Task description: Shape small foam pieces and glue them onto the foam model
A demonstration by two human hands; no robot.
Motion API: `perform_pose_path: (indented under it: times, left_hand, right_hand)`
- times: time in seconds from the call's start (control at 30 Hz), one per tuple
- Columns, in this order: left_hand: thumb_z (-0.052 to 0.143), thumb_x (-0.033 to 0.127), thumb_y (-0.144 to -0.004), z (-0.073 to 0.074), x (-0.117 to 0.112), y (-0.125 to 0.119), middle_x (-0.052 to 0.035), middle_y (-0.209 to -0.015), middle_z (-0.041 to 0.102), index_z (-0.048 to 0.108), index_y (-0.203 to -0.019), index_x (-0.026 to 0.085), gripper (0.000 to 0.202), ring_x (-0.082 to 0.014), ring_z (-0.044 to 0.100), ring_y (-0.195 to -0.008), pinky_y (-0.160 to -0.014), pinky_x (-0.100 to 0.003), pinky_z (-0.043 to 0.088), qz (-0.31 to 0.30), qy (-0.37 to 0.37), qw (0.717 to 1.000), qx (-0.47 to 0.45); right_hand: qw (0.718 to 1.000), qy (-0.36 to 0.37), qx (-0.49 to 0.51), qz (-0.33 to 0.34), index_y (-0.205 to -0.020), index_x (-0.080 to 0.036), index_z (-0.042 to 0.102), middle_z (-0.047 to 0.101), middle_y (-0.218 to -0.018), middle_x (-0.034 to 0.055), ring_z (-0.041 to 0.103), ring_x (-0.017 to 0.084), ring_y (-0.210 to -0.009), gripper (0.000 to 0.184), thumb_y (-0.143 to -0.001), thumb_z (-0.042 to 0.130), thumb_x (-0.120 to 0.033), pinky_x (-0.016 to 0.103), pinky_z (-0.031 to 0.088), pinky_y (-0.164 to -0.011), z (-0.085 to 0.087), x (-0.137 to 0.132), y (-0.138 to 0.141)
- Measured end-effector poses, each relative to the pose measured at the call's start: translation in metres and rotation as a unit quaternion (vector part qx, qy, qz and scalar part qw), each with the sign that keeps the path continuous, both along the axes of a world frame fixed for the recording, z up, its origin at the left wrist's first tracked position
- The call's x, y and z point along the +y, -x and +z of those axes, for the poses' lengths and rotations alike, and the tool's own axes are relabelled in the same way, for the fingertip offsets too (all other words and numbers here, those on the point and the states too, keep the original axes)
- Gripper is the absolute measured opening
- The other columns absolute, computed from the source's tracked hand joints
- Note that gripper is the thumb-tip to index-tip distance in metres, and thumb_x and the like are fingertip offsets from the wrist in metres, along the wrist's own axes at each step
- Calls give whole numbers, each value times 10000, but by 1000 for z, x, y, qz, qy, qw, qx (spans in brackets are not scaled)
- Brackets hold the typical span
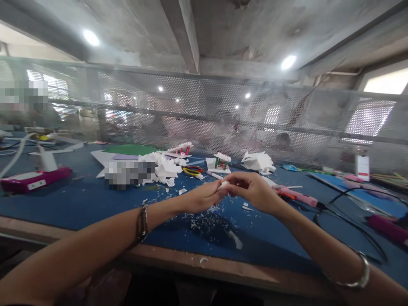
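Many white scraps (208, 223) near left hand (200, 197)

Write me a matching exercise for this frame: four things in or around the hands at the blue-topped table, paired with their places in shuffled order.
Things
1. small white piece
2. pink handheld tool with a black cable
3. long magenta box with a white label
4. flat green sheet

Places
A. near the left edge of the view
B. beyond the crumpled white pile
C. at the fingertips of the left hand and right hand
D. lying to the right of the right hand

Pairs: 1-C, 2-D, 3-A, 4-B
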State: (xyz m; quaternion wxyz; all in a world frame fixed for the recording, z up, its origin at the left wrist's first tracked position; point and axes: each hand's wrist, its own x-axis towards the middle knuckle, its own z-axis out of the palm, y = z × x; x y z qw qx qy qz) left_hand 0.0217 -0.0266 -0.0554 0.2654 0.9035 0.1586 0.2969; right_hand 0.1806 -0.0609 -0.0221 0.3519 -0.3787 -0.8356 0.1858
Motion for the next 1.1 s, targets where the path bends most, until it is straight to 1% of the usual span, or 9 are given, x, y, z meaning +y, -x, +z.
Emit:
perform_pose_path:
  times: [0.1,0.3,0.43,0.57,0.67,0.77,0.87,0.97,1.1]
  left_hand:
    - [192,370,-837,-2,-2,-1,15,-558,374,320,-633,174,310,-89,360,-512,-517,-235,323,-31,25,999,-4]
    - [235,360,-832,0,-6,-1,33,-537,370,324,-624,174,293,-72,400,-477,-511,-228,331,-61,89,994,-8]
    - [234,339,-840,1,-7,0,23,-525,410,349,-613,168,306,-73,414,-486,-523,-224,334,-72,85,994,0]
    - [207,328,-849,4,-9,1,10,-510,443,363,-589,167,344,-77,412,-493,-534,-224,330,-39,66,997,17]
    - [187,342,-853,4,-9,1,0,-501,457,372,-555,166,392,-81,408,-500,-543,-227,328,-16,37,999,32]
    - [202,353,-846,1,-9,0,-5,-502,456,377,-546,166,395,-84,415,-499,-539,-233,328,-26,33,998,36]
    - [246,372,-833,-2,-11,-1,21,-506,395,351,-570,172,347,-77,412,-471,-505,-232,329,-60,93,994,13]
    - [274,413,-824,-5,-11,-3,47,-516,314,323,-583,176,342,-63,385,-443,-469,-227,323,-97,166,981,-17]
    - [332,458,-803,-8,-10,-4,61,-519,285,328,-612,173,343,-50,343,-417,-439,-225,297,-157,246,956,-31]
  right_hand:
    - [1000,11,1,14,-760,-163,579,559,-631,-11,484,70,-564,154,-712,524,-298,213,395,-537,0,-2,-2]
    - [999,-16,-46,15,-828,-163,556,555,-682,-7,470,66,-590,142,-738,488,-249,201,363,-519,1,-7,-3]
    - [998,-8,-60,28,-864,-168,541,564,-717,0,504,85,-657,148,-750,467,-228,215,388,-579,4,-11,-4]
    - [997,16,-59,44,-879,-166,521,556,-754,16,517,100,-698,165,-735,481,-234,234,410,-629,7,-13,-5]
    - [998,25,-44,45,-854,-158,523,536,-715,13,494,95,-650,205,-720,506,-312,235,403,-590,4,-12,-3]
    - [1000,11,-10,10,-752,-154,516,520,-625,-3,459,77,-566,180,-730,490,-331,224,374,-525,-3,-10,0]
    - [1000,0,1,-6,-705,-160,492,505,-564,-20,423,61,-500,153,-739,477,-309,211,344,-476,-6,-10,3]
    - [1000,19,0,12,-716,-164,479,503,-567,-20,435,66,-509,149,-742,471,-310,214,355,-485,-6,-10,3]
    - [998,41,-18,39,-753,-167,469,498,-598,-15,460,76,-539,139,-754,454,-305,225,380,-521,-4,-9,-1]
